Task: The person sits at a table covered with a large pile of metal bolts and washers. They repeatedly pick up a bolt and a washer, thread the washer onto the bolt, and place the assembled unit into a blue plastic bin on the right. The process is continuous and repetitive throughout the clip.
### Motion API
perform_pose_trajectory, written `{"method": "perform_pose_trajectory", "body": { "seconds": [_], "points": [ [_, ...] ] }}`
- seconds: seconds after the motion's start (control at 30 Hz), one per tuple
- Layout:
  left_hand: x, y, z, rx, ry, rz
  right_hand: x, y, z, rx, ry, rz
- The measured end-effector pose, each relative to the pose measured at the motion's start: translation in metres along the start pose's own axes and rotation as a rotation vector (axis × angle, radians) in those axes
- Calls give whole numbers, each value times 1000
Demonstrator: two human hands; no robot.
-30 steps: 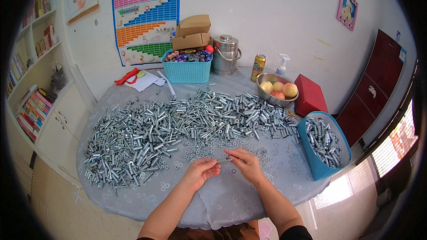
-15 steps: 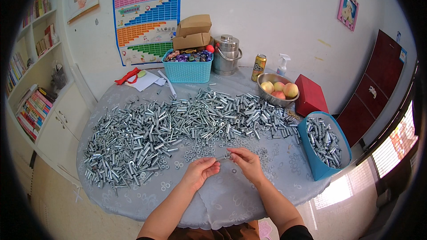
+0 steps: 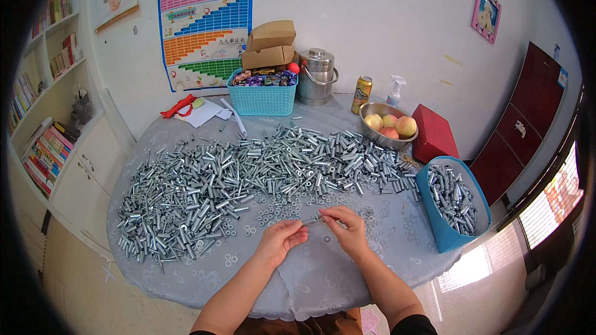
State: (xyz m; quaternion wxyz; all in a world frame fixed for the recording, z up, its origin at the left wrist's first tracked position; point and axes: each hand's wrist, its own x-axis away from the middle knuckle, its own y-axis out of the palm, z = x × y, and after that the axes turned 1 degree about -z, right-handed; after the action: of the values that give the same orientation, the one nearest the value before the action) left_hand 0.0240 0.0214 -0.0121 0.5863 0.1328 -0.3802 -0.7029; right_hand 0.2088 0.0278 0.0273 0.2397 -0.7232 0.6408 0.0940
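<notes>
Near the table's front, my left hand [image 3: 280, 240] pinches one end of a thin metal bolt [image 3: 311, 221] between thumb and fingers. At the bolt's other end, the fingertips of my right hand [image 3: 349, 231] are closed together; any small part between them is too small to make out. A loose washer [image 3: 327, 239] lies on the cloth just below the bolt. Beyond my hands are scattered small nuts and washers [image 3: 273, 211]. Behind and to the left spreads a large heap of silvery bolts and sleeves [image 3: 186, 195].
A blue bin [image 3: 448, 236] of metal sleeves stands at the right edge. Behind it are a red box [image 3: 434, 133] and a steel bowl [image 3: 388, 142] of fruit. Farther back stand a drink can [image 3: 362, 94], a spray bottle [image 3: 395, 92], a steel pot [image 3: 316, 80] and a turquoise basket [image 3: 262, 100].
The fingers of my right hand have shifted slightly at the bolt's end. My left hand keeps its hold, and the things on the table stay in place.
</notes>
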Motion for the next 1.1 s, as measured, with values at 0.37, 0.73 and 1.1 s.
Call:
{"method": "perform_pose_trajectory", "body": {
  "seconds": [0.37,0.73,1.1],
  "points": [
    [0,1,0,0,-13,-7,2,1,5,-51,13,64],
    [-1,-2,0,37,-10,-19,2,-1,10,-142,186,-39],
    [-1,-1,0,33,0,-21,0,0,8,33,6,35]
  ]
}}
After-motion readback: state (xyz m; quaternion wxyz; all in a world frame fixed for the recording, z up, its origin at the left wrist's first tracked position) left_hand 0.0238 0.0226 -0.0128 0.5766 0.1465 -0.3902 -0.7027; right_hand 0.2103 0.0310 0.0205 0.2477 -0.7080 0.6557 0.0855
